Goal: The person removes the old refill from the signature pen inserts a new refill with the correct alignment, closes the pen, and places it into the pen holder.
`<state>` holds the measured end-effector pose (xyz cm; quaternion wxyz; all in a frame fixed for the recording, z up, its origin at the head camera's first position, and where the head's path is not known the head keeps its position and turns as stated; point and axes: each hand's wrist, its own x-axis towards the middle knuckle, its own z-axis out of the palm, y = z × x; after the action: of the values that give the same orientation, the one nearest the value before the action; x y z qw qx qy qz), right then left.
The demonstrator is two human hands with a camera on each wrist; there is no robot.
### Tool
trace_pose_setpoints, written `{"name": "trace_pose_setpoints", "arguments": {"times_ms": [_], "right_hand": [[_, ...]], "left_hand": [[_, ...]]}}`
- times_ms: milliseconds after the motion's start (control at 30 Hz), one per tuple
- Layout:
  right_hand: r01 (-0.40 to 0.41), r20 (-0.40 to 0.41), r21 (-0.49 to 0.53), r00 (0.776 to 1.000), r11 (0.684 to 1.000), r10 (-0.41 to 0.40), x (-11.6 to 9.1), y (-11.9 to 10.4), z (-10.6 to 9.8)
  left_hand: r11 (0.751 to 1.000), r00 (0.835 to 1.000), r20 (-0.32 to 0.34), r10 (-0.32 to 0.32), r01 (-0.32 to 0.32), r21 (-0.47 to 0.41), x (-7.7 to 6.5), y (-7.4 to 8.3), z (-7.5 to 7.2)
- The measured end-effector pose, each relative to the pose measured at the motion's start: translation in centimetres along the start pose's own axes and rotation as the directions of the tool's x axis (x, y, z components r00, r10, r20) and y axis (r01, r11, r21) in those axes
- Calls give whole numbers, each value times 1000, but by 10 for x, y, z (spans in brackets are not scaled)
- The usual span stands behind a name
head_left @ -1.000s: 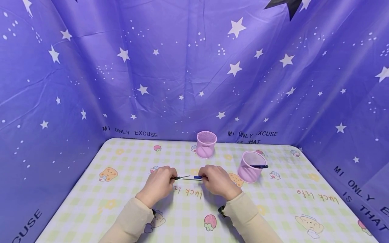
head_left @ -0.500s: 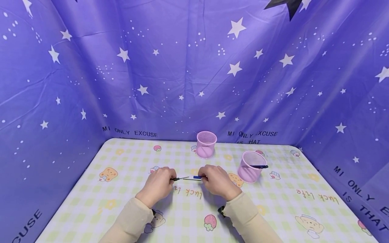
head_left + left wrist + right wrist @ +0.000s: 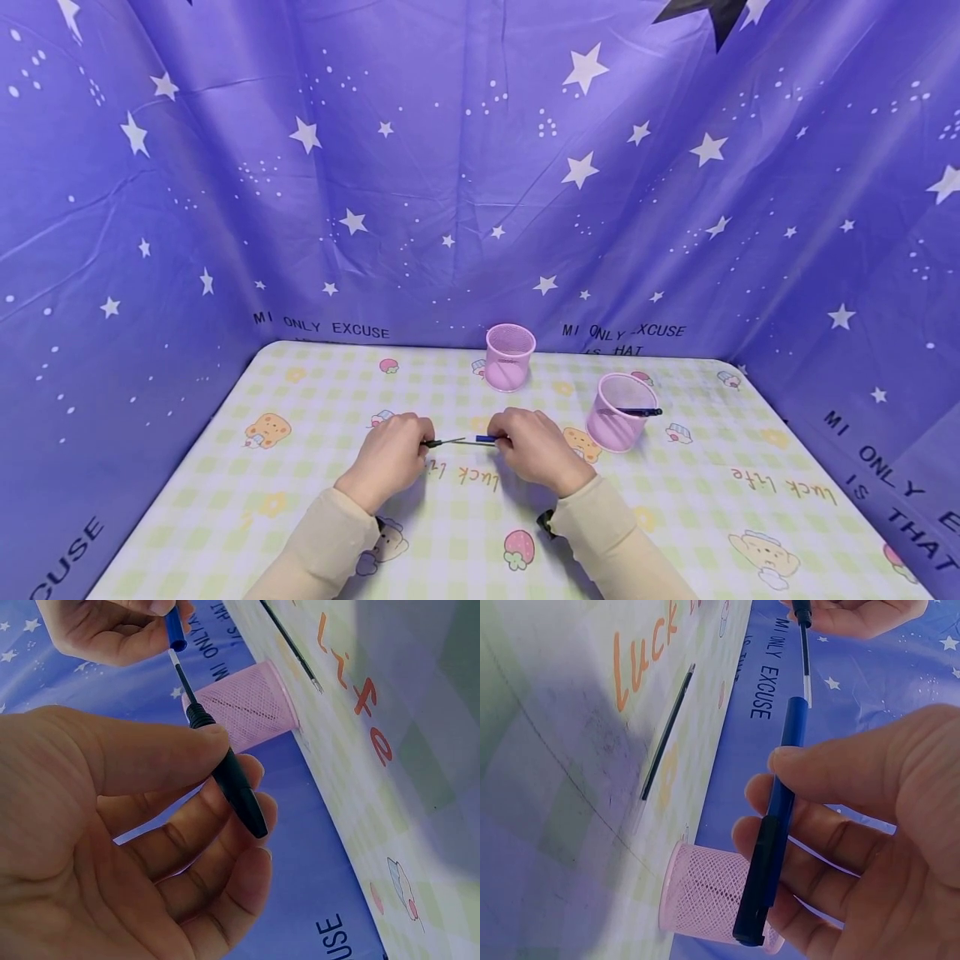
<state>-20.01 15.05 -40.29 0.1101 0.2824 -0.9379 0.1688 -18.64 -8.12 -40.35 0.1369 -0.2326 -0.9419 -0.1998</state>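
Blue and black, lengthwise almost aligned.
In head view, gripping with right hand [image 3: 536,442] blue barrel [image 3: 781,801], pointed to 9 o'clock; with left hand [image 3: 393,450] black section [image 3: 238,791], pointing refill [image 3: 185,682] to 3 o'clock.

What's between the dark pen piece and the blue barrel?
The thin refill protruding from the dark pen piece toward the blue barrel; both wrist views show it. Contact is unclear.

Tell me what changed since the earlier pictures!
The dark pen piece in the left hand dipped slightly in the head view, its thin tip nearer level with the blue barrel in the right hand. The barrel edged left. Nothing was grabbed or let go. The pink cups and loose refill stayed.
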Motion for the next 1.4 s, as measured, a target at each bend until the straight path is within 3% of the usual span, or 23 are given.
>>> {"name": "trace_pose_setpoints", "arguments": {"times_ms": [1400], "right_hand": [[66, 23, 0, 998, 998, -66, 0, -9, 6]], "left_hand": [[1000, 999, 26, 26, -26, -12, 0, 2, 1]]}}
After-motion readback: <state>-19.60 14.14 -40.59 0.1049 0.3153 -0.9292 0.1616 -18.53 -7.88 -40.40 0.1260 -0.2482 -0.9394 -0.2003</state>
